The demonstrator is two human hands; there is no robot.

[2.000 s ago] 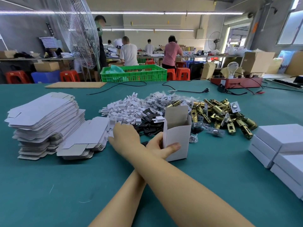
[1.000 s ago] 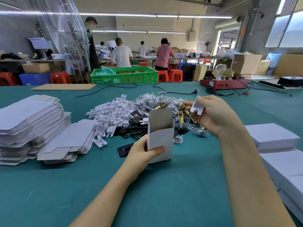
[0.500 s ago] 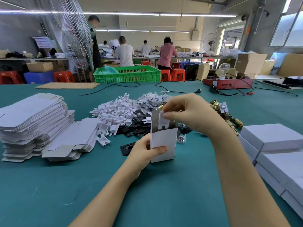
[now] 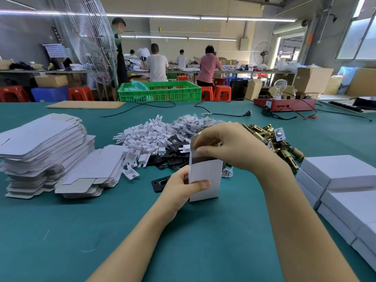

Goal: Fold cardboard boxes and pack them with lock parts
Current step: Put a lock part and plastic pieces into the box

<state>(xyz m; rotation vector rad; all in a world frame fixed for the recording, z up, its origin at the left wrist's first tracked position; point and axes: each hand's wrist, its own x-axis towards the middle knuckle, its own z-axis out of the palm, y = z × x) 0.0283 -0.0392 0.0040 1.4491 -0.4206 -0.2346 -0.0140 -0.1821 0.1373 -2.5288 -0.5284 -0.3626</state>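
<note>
Upright white carton being loaded at its open top.

The carton point(image 4: 204, 180) stands on the green table point(image 4: 61, 241), close before the white plastic inserts point(image 4: 146, 137). The left hand point(image 4: 183, 190) grips its lower side, thumb across the front, evidently to steady it. The right hand point(image 4: 227, 147) hovers at the mouth, fingertips pinched together; what they hold cannot be seen. Brass latches point(image 4: 270, 139) lie right of the carton, flat blanks point(image 4: 40, 143) left.

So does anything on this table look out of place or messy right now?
Mostly not. One black plate lies alone on the green table, apart from the black pile, beside the left hand holding the open box. A white insert has also strayed. The second flat-box stack leans and fans out.
</note>
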